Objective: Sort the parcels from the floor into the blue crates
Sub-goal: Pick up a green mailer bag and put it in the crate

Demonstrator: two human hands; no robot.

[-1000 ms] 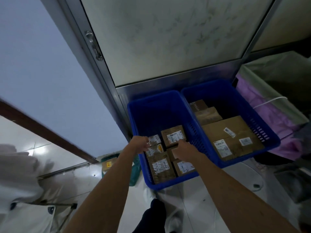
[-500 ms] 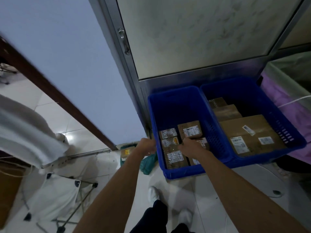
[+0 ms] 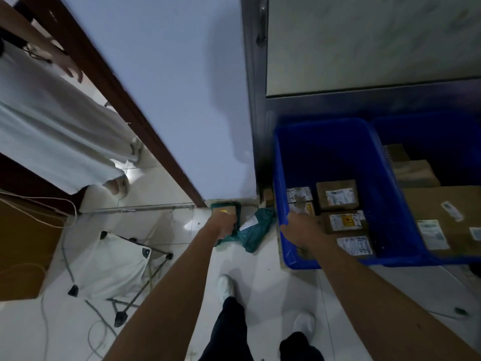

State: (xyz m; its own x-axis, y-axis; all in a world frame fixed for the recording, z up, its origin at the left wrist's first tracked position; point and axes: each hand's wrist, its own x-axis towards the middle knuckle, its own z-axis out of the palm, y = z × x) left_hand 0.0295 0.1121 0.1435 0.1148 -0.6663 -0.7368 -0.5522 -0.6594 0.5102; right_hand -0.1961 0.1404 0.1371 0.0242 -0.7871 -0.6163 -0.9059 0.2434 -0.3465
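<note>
Left hand (image 3: 226,223) down at floor by wall corner, fingers closed around small brown parcel (image 3: 225,211) with yellow sticker. Green mailer bag (image 3: 253,228) lies just beside it on white tile. Right hand (image 3: 302,228) rests on near-left rim of blue crate (image 3: 325,149), whether gripping cannot tell. Several labelled brown boxes (image 3: 337,195) already inside. 2nd blue crate (image 3: 426,126) touches it on right, holding larger cartons.

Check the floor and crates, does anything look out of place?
Yes. A crumpled teal mailer bag lies on the floor beside the left blue crate, unsorted. The boxes inside the crate sit in tidy rows; nothing looks spilled or damaged.
</note>
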